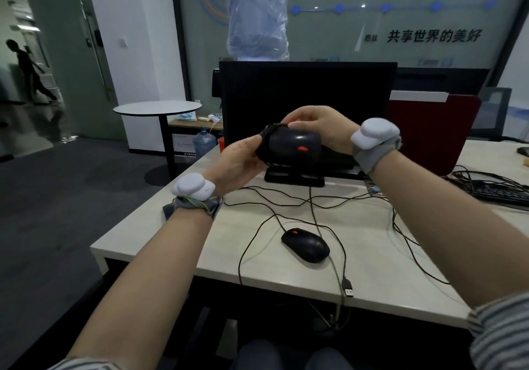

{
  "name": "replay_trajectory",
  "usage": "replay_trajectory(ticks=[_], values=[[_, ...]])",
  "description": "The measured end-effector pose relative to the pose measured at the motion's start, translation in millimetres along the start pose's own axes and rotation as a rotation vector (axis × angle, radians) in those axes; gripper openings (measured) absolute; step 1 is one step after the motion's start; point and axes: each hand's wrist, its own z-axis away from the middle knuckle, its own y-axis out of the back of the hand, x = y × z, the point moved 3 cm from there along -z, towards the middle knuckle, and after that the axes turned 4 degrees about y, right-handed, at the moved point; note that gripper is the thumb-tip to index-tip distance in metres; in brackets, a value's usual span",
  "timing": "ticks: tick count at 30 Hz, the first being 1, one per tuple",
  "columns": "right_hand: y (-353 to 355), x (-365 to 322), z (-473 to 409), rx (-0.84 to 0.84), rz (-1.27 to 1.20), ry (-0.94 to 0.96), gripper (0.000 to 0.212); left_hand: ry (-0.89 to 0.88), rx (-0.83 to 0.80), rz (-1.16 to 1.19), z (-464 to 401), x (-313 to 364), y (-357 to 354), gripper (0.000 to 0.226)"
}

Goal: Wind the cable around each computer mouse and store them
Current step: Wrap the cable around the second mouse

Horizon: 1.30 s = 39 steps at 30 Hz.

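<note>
A dark mouse with a red scroll wheel is held up in the air in front of the monitor. Black cable is wound around its left end. My left hand grips that wound end from below and the left. My right hand holds the mouse from above and the right, fingers on its top. A second black mouse with a red wheel lies on the desk below. Its cable runs loose in loops across the desk and ends in a USB plug near the front edge.
A black monitor stands just behind the hands on its base. A keyboard and tangled cables lie at the right. A red divider stands behind. A round table and a water bottle are at the left.
</note>
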Motion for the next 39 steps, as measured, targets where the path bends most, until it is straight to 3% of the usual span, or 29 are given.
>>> replay_trajectory(ticks=[3, 6, 8, 10, 12, 14, 18, 20, 23, 32, 36, 39], values=[[-14.9, 13.3, 8.8, 0.131, -0.436, 0.004, 0.018, -0.070, 0.032, 0.132, -10.0, 1.6, -9.5, 0.035], [-35.9, 33.0, 8.8, 0.371, -0.216, -0.218, 0.034, -0.137, 0.165, 0.192, -22.9, -5.5, -13.6, 0.032], [-54.4, 42.6, 12.2, 0.293, -0.205, -0.397, 0.030, -0.185, 0.293, 0.191, -28.8, -12.5, -10.6, 0.028], [-67.1, 45.7, 23.9, 0.098, -0.205, -0.518, 0.021, -0.216, 0.430, 0.205, -32.0, -16.5, -3.0, 0.023], [-72.5, 44.3, 34.9, -0.088, -0.016, -0.544, 0.025, -0.236, 0.531, 0.108, -32.0, -17.7, 10.6, 0.019], [-71.0, 35.2, 38.4, -0.153, 0.259, -0.473, 0.027, -0.219, 0.590, -0.089, -31.4, -20.8, 22.3, 0.022], [-56.0, 11.6, 31.1, -0.098, 0.744, -0.326, 0.027, -0.170, 0.662, -0.258, -28.6, -29.1, 34.4, 0.023], [-46.3, 1.4, 25.9, 0.001, 0.765, -0.241, 0.027, -0.130, 0.685, -0.356, -28.7, -32.2, 39.4, 0.031], [-29.2, -8.2, 18.0, 0.099, 0.606, -0.140, 0.022, -0.053, 0.589, -0.349, -27.1, -39.6, 39.3, 0.036], [5.7, 5.9, 16.8, 0.169, 0.440, 0.007, 0.003, 0.073, 0.070, -0.120, -9.6, -32.6, 6.7, 0.030], [2.8, 16.0, 19.3, 0.095, 0.082, -0.016, 0.005, 0.043, 0.041, 0.063, -8.3, -28.7, -1.4, 0.034], [-7.9, 24.6, 19.9, 0.207, -0.166, -0.054, 0.017, -0.017, 0.098, 0.251, -13.8, -27.3, -4.2, 0.037]])
